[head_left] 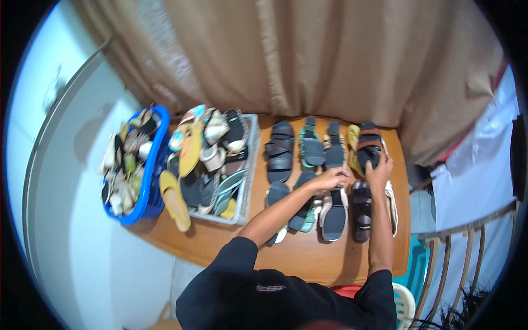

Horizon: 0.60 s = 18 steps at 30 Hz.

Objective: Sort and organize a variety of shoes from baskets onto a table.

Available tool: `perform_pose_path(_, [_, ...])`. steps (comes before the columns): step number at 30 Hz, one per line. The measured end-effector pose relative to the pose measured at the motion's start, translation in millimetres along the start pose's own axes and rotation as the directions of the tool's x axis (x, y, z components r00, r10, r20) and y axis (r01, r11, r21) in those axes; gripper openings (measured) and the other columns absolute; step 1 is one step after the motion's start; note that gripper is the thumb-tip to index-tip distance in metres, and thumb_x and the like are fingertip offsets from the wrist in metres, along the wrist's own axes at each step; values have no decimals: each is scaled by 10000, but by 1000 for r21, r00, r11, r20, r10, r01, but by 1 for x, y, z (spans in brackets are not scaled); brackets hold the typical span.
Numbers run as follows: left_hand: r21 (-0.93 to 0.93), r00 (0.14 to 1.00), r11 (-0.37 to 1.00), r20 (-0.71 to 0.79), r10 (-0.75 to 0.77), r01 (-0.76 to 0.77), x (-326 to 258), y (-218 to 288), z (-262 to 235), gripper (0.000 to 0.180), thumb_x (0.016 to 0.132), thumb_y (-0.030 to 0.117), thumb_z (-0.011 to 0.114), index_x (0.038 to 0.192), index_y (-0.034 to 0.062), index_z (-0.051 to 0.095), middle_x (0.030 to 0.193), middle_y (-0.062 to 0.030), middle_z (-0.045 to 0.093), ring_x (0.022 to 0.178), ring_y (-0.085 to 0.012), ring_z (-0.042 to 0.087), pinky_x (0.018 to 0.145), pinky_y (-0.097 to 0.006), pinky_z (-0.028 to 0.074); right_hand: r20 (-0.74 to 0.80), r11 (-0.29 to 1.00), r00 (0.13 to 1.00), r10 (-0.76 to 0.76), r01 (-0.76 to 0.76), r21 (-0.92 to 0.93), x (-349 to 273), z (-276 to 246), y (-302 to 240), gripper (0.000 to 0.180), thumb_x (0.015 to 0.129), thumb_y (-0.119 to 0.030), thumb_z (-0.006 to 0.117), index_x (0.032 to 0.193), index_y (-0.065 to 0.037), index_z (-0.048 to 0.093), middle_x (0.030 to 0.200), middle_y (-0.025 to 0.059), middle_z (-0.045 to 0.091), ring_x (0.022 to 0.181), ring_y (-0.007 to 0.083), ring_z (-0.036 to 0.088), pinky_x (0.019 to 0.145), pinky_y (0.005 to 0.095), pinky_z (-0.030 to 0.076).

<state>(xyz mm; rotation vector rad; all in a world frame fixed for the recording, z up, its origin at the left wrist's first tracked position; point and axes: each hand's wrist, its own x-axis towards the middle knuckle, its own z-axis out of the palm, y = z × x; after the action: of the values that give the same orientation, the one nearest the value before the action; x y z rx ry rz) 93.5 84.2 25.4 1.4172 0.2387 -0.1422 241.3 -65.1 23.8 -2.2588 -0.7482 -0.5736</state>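
Observation:
At the right side of the wooden table (214, 242), my right hand (379, 170) grips the near end of a black sandal with brown straps (369, 141). This sandal lies over the edge of a yellow one (353, 144). My left hand (332, 179) is above the middle of the sandal rows, its fingers curled in with nothing visible in them. Just beyond it lies a sandal with a dark insole and beige straps (334, 157); on the near side is a white-edged sandal with a dark sole (333, 223). A dark brown strapped sandal (361, 212) lies beside my right forearm.
A grey basket (246, 184) heaped with shoes stands left of the rows, a yellow slipper (175, 201) leaning on its side. Farther left is a blue basket (149, 192) full of footwear. Black (281, 151) and green sandals (312, 151) line the back. Brown curtains (330, 60) hang behind.

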Motion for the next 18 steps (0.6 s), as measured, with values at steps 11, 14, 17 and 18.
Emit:
perform_pose_path(11, [-62,910,931,-243,335,-360,-224,32,-107,258,918,114,585,1144,-5,550,1087,-87,614,1056,-156,583,922,-293,458,337,839,920,-200,-17,544,-30,25,-197,200,787,-63,648,974,6,635,899,128,650,831,238,638,719,324,499])
perform_pose_path(14, [-14,861,913,-338,379,-407,-294,38,-144,270,932,86,537,1191,11,534,1153,-89,600,1087,-172,570,959,-310,426,413,749,848,-332,-29,662,-50,38,-248,194,796,-58,650,978,8,634,870,118,670,771,188,653,699,298,509])
perform_pose_path(17, [55,792,923,-496,357,-382,-354,45,-177,269,928,165,530,1166,43,554,1143,-81,617,1070,-172,594,920,-295,426,473,712,790,-390,-67,699,-71,46,-298,187,798,-42,642,977,12,631,867,112,671,768,180,651,694,293,509])
perform_pose_path(18, [29,766,920,-544,343,-392,-371,44,-189,263,930,178,524,1156,51,558,1133,-78,625,1067,-174,598,910,-287,428,461,711,785,-415,-37,702,-77,49,-314,184,801,-40,639,977,16,631,869,107,671,766,174,649,690,291,510])
